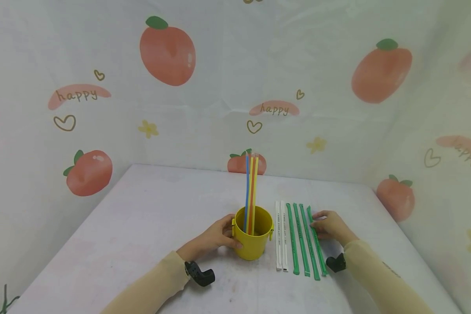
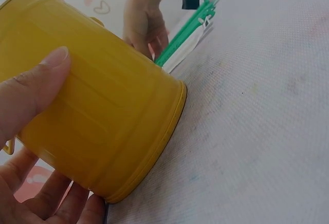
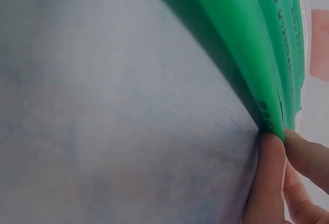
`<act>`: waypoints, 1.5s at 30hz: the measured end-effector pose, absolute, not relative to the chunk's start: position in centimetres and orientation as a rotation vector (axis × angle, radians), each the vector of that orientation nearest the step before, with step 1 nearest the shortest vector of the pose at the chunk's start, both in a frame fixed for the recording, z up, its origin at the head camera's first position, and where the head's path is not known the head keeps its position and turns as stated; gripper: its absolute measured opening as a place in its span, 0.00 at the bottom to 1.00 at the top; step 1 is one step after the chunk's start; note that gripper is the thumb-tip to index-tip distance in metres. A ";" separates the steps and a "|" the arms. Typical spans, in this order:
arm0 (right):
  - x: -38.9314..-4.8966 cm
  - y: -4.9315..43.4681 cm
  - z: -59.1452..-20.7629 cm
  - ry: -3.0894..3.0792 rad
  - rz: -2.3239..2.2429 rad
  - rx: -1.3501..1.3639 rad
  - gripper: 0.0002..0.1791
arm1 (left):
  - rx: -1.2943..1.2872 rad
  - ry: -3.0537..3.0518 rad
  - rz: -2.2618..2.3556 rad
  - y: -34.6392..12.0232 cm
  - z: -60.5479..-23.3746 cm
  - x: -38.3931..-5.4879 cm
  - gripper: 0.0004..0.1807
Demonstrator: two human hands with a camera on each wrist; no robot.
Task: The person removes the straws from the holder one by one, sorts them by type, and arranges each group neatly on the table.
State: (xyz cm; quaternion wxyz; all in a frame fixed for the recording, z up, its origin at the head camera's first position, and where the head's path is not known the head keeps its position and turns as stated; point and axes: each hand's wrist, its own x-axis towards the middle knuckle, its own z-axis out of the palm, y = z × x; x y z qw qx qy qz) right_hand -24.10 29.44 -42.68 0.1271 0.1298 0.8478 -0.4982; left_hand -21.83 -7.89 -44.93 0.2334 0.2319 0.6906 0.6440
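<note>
Pinch hold on a green wrapped stick [image 1: 319,249].
Right hand [image 1: 329,224]: thumb and finger closed on the rightmost stick's far half, beside other green sticks [image 1: 302,244] on the table [image 1: 161,209]. Probably light, fairly stiff, crushable; a gentle mid-shaft pinch should suit. Left hand [image 1: 219,235] grips the yellow bucket [image 1: 251,249].

From my end I read "happy" three times on the backdrop [image 1: 220,56]; print on the white wrappers [image 1: 285,235] and green wrappers [image 1: 300,240] escapes me.
</note>
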 end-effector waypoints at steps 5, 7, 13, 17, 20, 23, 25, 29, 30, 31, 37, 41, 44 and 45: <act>-23.8 29.4 -42.5 2.462 -1.459 0.375 0.25 | 0.636 1.903 1.769 -7.8 -44.9 -21.8 0.39; -23.8 29.5 -42.6 2.466 -1.460 0.391 0.24 | 0.634 1.907 1.769 -7.8 -44.9 -21.7 0.39; -23.8 29.4 -42.8 2.473 -1.449 0.407 0.23 | 0.641 1.899 1.774 -7.8 -44.9 -21.8 0.39; -24.0 29.5 -42.9 2.463 -1.450 0.421 0.23 | 0.646 1.894 1.779 -7.9 -44.8 -21.8 0.39; -24.1 29.6 -43.1 2.455 -1.461 0.424 0.23 | 0.646 1.889 1.780 -7.9 -44.8 -21.8 0.39; -24.1 29.7 -43.2 2.454 -1.470 0.411 0.23 | 0.642 1.897 1.774 -7.9 -44.9 -21.8 0.39; -24.0 29.7 -43.2 2.458 -1.470 0.411 0.23 | 0.640 1.905 1.771 -7.8 -44.9 -21.8 0.39; -24.0 29.7 -43.2 2.460 -1.466 0.412 0.23 | 0.637 1.910 1.770 -7.8 -45.0 -21.8 0.39; -24.0 29.8 -43.2 2.455 -1.465 0.413 0.23 | 0.635 1.915 1.767 -7.8 -45.0 -21.8 0.39; -24.0 29.7 -43.1 2.448 -1.467 0.416 0.23 | 0.632 1.918 1.764 -7.8 -45.0 -21.8 0.39; -23.9 29.8 -42.8 2.417 -1.473 0.383 0.24 | 0.643 1.907 1.771 -7.9 -45.0 -21.7 0.39; -24.0 29.9 -43.1 2.421 -1.493 0.398 0.23 | 0.651 1.899 1.778 -7.9 -44.8 -21.7 0.39; -24.0 30.0 -43.3 2.419 -1.505 0.405 0.23 | 0.647 1.897 1.780 -7.9 -44.9 -21.7 0.39; -24.0 30.0 -43.3 2.416 -1.508 0.407 0.23 | 0.644 1.897 1.781 -7.9 -44.9 -21.7 0.39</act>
